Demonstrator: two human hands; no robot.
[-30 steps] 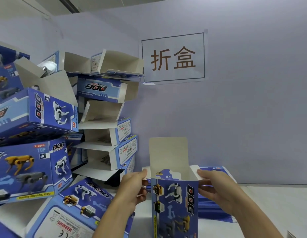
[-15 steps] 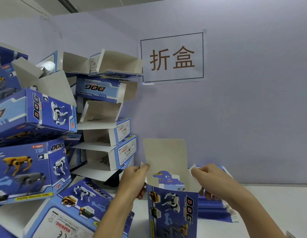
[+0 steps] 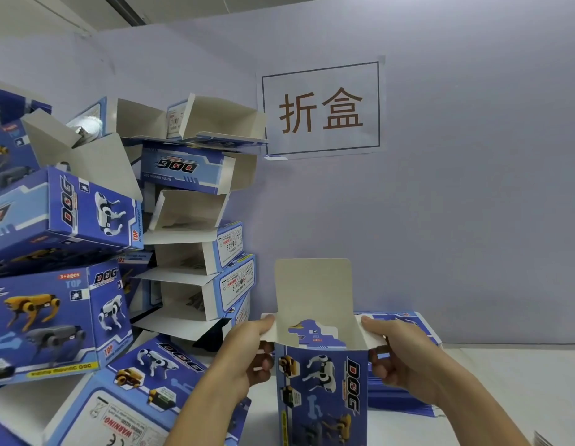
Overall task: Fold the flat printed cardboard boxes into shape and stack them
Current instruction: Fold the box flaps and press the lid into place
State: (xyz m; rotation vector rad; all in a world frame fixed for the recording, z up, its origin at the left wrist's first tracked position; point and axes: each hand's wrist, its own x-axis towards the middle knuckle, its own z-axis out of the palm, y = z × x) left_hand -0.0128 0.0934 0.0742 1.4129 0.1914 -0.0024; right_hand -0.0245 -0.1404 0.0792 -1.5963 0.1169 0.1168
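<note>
**Side flaps back out, lid up: top end not closed yet**

Since half a second ago we've pulled both side dust flaps back outward. Then, both hands were up at the mouth with fingertips bent in over the top; now each hand has a flap spread to its own side. Box position is about the same.

- Upright blue printed cardboard box with robot-dog artwork (image 3: 321, 387) stands near centre, its base below the frame edge, open end up. The tall plain lid flap (image 3: 313, 291) stands vertical on the far side.
- Left hand (image 3: 244, 358) grasps the left dust flap, thumb on top, fingers curled under.
- Right hand (image 3: 405, 355) grasps the right flap the same way.
- Inside the mouth we see printed panels low down; probably the bottom is already tucked, but we can't confirm.

Our read: the box is erected and squared. Remaining are flaps in, lid down and tucked, then the move onto the leaning pile of folded blue boxes (image 3: 87, 252) on the left. The pile looks unstable, so place gently.

The flat stack of unfolded blue blanks (image 3: 405, 320) lies just behind the right hand on the white table (image 3: 505, 381).
</note>
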